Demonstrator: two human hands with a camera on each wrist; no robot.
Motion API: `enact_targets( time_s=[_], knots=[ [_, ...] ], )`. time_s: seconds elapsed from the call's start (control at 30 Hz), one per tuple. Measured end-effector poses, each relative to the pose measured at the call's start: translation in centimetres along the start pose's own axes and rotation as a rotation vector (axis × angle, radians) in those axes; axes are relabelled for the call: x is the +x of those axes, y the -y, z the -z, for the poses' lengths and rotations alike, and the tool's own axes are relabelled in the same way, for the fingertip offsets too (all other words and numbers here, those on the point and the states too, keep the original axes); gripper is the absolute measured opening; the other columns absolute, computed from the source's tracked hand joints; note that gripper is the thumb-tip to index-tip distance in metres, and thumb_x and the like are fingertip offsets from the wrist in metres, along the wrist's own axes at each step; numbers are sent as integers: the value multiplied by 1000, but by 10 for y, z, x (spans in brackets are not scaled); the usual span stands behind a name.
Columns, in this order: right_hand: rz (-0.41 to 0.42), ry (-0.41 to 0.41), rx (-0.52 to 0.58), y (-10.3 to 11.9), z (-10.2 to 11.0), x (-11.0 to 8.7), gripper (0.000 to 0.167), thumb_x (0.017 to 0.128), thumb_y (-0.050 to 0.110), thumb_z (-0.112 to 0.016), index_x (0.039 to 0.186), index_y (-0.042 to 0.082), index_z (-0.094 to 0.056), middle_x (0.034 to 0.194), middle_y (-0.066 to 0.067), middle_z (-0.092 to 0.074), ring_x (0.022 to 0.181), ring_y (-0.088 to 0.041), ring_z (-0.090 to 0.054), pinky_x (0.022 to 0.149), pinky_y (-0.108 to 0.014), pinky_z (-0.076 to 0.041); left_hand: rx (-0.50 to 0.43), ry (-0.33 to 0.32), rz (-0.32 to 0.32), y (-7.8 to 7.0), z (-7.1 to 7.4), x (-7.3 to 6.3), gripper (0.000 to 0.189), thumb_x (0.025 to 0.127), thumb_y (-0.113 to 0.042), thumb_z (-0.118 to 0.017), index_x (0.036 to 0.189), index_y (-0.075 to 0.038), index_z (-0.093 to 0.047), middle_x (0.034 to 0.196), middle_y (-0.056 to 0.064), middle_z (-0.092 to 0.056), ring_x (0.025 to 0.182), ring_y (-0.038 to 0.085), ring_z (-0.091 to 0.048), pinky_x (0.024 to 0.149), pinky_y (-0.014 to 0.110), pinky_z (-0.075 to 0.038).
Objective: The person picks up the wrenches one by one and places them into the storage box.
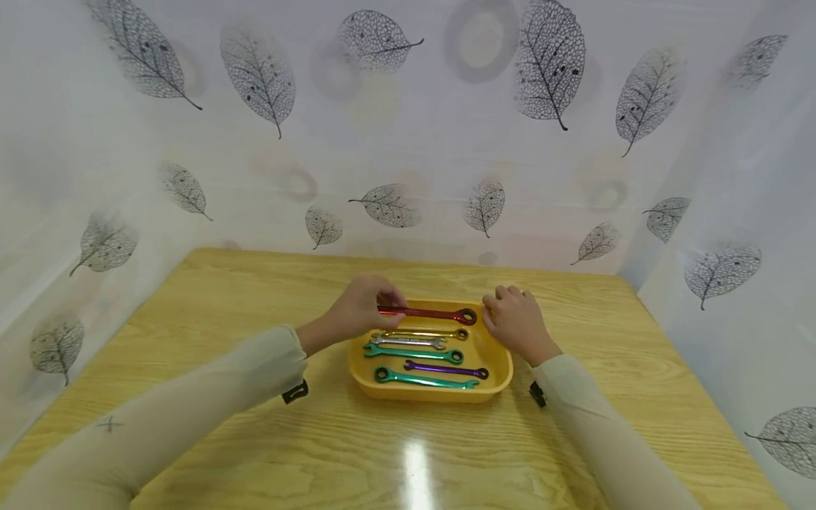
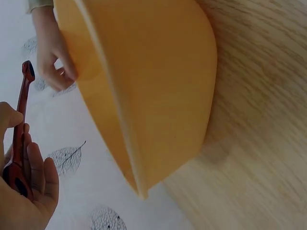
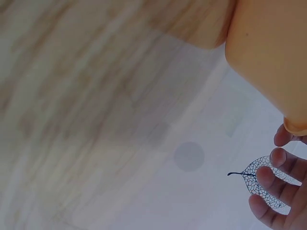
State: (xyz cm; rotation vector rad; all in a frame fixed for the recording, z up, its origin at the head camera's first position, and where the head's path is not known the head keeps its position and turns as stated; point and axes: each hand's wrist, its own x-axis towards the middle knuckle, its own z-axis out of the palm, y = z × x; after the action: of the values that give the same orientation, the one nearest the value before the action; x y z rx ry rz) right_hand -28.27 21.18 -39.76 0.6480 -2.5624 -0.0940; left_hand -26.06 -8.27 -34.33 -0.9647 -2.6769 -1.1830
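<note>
A red ratchet wrench (image 1: 440, 314) lies across my left hand (image 1: 370, 308), held between thumb and fingers over the far side of a yellow plastic basin (image 1: 366, 386). Its ring end points right; the other end is covered by the hand in the head view. The left wrist view shows the red wrench (image 2: 20, 124) raised above the basin's rim. At the far right corner, my right hand (image 1: 518, 319) pinches the rim with thumb and forefinger, its other fingers (image 3: 273, 184) bent loosely outside the wall.
Inside the basin lie a gold wrench (image 1: 423, 333), a silver one (image 1: 408, 343), a purple one (image 1: 446, 369) and two green ones, the nearer green wrench (image 1: 423, 380) along the front wall. The wooden table (image 1: 255, 453) meets a leaf-print curtain (image 1: 408, 142) at the back.
</note>
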Motion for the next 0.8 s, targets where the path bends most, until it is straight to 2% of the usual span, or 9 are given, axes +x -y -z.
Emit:
enact_targets(
  time_s=[0.1,0.27,0.5,0.8],
  knots=[
    [2,-26,-27,0,0,-1,14,87,22,-60,87,11,-69,72,-8,-56,65,-25,-51,61,-41,-42,17,22,-22,-1,-9,2,10,76,-10,-73,85,-8,-70,84,3,-69,75,10,-64,71,21,-53],
    [-5,-70,-50,1,0,-2,13,86,22,-61,81,11,-67,70,-7,-55,66,-26,-52,63,-44,-43,30,66,-23,1,-22,5,10,76,-10,-74,85,-8,-70,85,2,-69,76,10,-64,70,19,-52],
    [-14,-82,-51,2,0,-2,13,85,22,-62,80,12,-68,70,-7,-54,67,-26,-53,64,-44,-42,46,105,-1,3,-38,10,11,75,-12,-74,85,-8,-70,84,2,-69,73,7,-62,69,17,-51],
    [-13,-85,-68,0,-1,-4,14,86,23,-62,80,12,-69,71,-7,-56,66,-26,-53,63,-43,-43,59,155,-8,4,-49,18,7,77,-8,-72,83,-7,-70,83,4,-69,71,7,-62,66,17,-51]
  ],
)
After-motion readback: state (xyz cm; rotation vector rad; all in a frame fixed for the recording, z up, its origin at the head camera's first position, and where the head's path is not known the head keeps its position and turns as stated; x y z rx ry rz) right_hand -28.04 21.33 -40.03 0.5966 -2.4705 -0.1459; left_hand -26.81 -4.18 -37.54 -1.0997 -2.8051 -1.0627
